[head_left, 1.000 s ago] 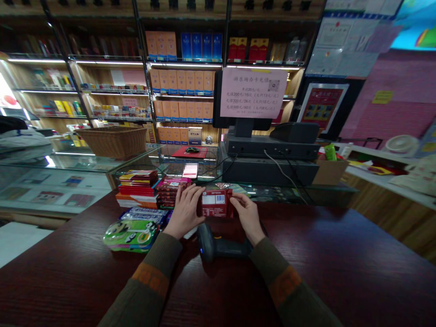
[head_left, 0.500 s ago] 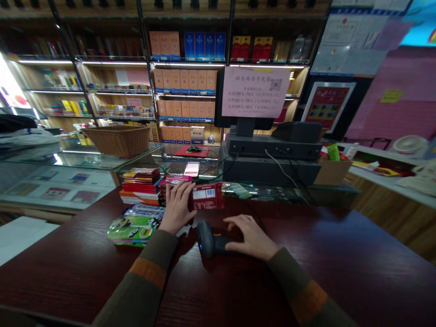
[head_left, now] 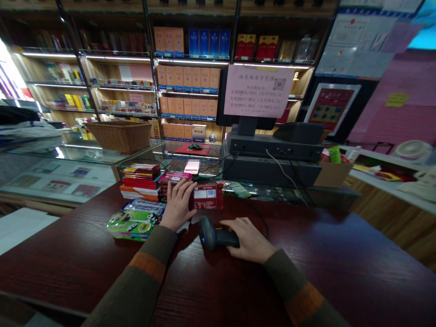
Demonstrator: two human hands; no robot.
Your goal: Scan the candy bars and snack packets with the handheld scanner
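Note:
My right hand (head_left: 251, 240) has its fingers around the handle of a black barcode scanner (head_left: 211, 234), which lies on its side with its head pointing left and a small blue light showing. My left hand (head_left: 178, 204) rests with spread fingers over the left end of a dark red snack packet (head_left: 208, 196), whose white label and barcode face up. Beside that hand are a pile of red and orange packets (head_left: 140, 181), a blue-and-white packet (head_left: 146, 206) and a green panda-printed package (head_left: 132, 223). My palm hides part of the packets under it.
Behind the dark wooden counter (head_left: 204, 286) stand a glass case and a black register (head_left: 272, 170) with a pink notice on its screen (head_left: 257, 91). A wicker basket (head_left: 119, 136) sits left. A cable trails behind my right hand. Boxed goods fill the shelves.
My right hand has closed onto the scanner's handle, and the scanner has shifted slightly. My left hand stays on the packets. The view has tilted a little.

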